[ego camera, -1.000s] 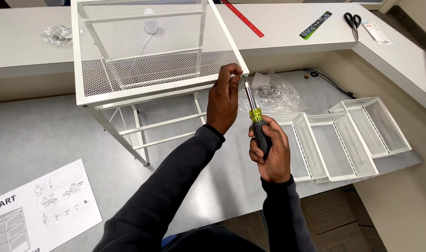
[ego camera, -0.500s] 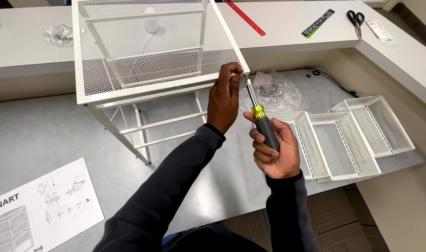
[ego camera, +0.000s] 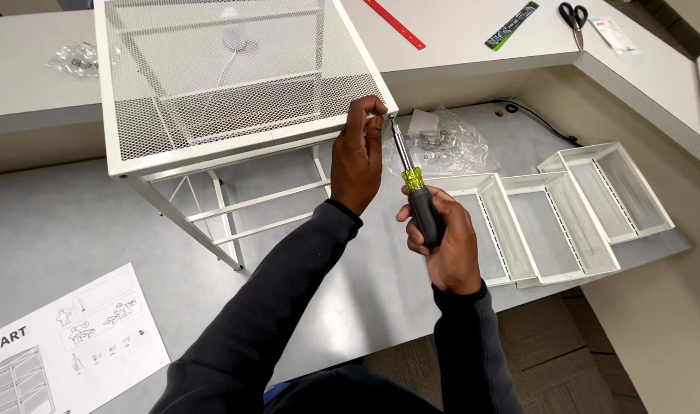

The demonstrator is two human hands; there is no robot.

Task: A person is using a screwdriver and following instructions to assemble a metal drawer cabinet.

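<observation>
Screwdriver [ego camera: 416, 186], yellow collar and black handle, sits at the near right corner of the white mesh frame [ego camera: 227, 77], its shaft angled up so the tip meets that corner. The right hand [ego camera: 442, 241] is wrapped tight around the handle, fingers fully closed. The left hand [ego camera: 357, 153] is pinched shut on the frame's corner right beside the tip, fingertips curled over the edge. The frame stands on the grey table [ego camera: 81, 222], its legs and rails showing underneath. Just right of the frame's corner there's a clear bag [ego camera: 449, 142] of hardware, and further right three white mesh trays [ego camera: 564, 215] in a row. An instruction sheet [ego camera: 66, 337] lies well to the frame's near left. Behind the frame's right side: a red ruler [ego camera: 392, 23] and scissors [ego camera: 573, 14].
</observation>
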